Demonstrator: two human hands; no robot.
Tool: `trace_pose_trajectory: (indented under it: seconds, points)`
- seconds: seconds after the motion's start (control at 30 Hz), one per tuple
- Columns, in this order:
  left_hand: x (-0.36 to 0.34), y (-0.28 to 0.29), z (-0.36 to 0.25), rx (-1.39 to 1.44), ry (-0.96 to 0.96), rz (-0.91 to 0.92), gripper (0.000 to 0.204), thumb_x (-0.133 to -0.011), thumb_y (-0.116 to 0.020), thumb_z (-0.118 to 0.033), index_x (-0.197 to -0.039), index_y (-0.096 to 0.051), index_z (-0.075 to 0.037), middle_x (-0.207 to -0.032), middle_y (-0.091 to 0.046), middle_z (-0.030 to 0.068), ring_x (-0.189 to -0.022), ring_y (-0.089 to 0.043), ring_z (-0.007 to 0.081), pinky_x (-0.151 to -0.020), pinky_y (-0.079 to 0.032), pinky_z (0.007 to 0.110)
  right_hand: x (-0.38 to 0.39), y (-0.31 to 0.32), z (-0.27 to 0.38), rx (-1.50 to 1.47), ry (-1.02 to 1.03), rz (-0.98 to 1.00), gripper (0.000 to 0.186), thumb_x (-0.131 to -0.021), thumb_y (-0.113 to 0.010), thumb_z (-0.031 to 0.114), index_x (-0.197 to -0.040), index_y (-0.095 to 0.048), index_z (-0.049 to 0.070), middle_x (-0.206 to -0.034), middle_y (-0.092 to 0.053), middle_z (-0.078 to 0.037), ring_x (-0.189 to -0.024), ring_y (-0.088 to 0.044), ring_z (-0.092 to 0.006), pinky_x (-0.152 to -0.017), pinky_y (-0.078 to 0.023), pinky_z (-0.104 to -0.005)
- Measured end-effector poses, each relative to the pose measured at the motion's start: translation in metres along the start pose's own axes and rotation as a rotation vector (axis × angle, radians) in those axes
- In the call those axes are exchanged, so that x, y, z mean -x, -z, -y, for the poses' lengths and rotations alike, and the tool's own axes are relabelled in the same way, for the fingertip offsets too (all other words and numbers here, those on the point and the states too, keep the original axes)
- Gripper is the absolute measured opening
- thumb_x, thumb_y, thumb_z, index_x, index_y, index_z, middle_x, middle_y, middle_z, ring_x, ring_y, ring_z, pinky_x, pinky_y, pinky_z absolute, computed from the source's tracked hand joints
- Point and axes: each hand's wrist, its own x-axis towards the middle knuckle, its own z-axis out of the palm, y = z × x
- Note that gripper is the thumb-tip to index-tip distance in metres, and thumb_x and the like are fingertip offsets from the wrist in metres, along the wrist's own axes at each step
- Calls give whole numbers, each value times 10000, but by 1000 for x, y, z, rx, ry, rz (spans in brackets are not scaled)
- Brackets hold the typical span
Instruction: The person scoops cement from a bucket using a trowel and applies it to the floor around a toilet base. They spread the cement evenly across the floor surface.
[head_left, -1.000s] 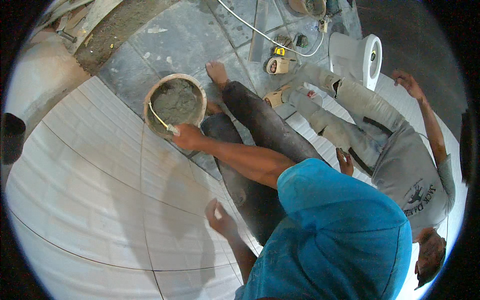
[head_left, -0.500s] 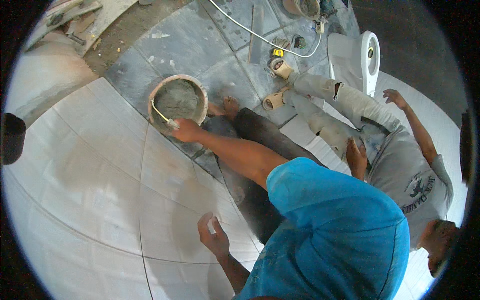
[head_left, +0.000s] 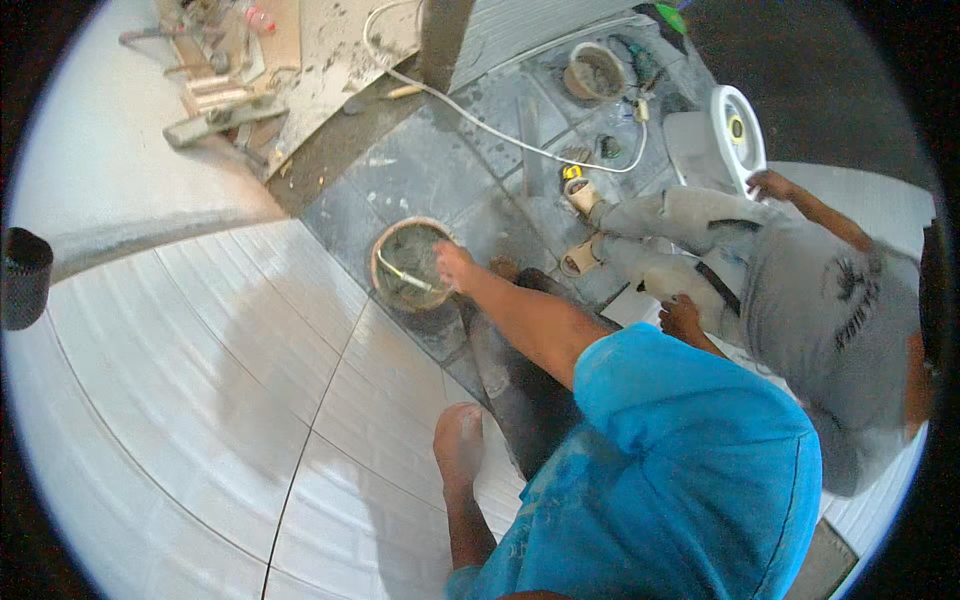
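My right hand (head_left: pixel 452 264) hovers at the right rim of a round bucket (head_left: pixel 435 222) of grey mortar (head_left: pixel 412 243), blurred, fingers apart and off the handle. A pale, slender hand tool (head_left: pixel 405 275) lies across the mortar. My left hand (head_left: pixel 458 440) is low beside the white tiled surface (head_left: pixel 300 370); its fingers are too blurred to read, and I cannot tell whether it touches the tiles. My legs in dark trousers stretch toward the bucket.
A co-worker in grey (head_left: pixel 810 300) is close on my right, beside a white toilet (head_left: pixel 750 150). Beyond lie sandals (head_left: pixel 582 195), a yellow tape measure (head_left: pixel 571 172), a second bucket (head_left: pixel 585 52), a white hose (head_left: pixel 520 140) and scrap boards (head_left: pixel 230 115).
My right hand has let go of the tool and moved off it. The view has swung, showing more boards at top left. The co-worker's arms have shifted slightly.
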Motion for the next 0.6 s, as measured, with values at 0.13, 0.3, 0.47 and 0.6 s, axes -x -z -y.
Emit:
trace_pose_trajectory:
  seconds: [0.13,0.3,0.47,0.6]
  points:
    - [7,-5,-6,-21,-18,7,134,-889,-562,-144,-930,-622,-32,-944,-626,152,-911,-589,329,-823,-460,393,14,-64,124,-832,119,82,535,-849,-511,363,-1314,-430,111,-1360,-432,-106,-1285,-348,-257,-1062,-265,-411]
    - [11,-15,9,123,80,77,155,-890,-561,-151,-952,-611,-18,-958,-627,159,-919,-587,347,-817,-457,397,52,-155,275,-799,340,408,584,-880,-475,366,-1375,-341,84,-1458,-320,-103,-1334,-301,-243,-1089,-243,-419]
    - [-5,-16,32,-89,157,152,190,-887,-566,-179,-978,-609,-18,-972,-632,169,-949,-592,343,-820,-455,404,115,-98,193,109,448,306,207,-881,-518,208,-691,-538,129,-655,-545,-33,-567,-497,-157,-489,-389,-315]
    - [-9,-15,35,-165,23,212,225,-895,-551,-223,-993,-615,-32,-963,-633,177,-935,-595,344,-804,-457,422,156,33,80,1691,1235,9,144,-769,-583,225,-654,-591,138,-611,-592,-69,-545,-577,-247,-462,-441,-403]
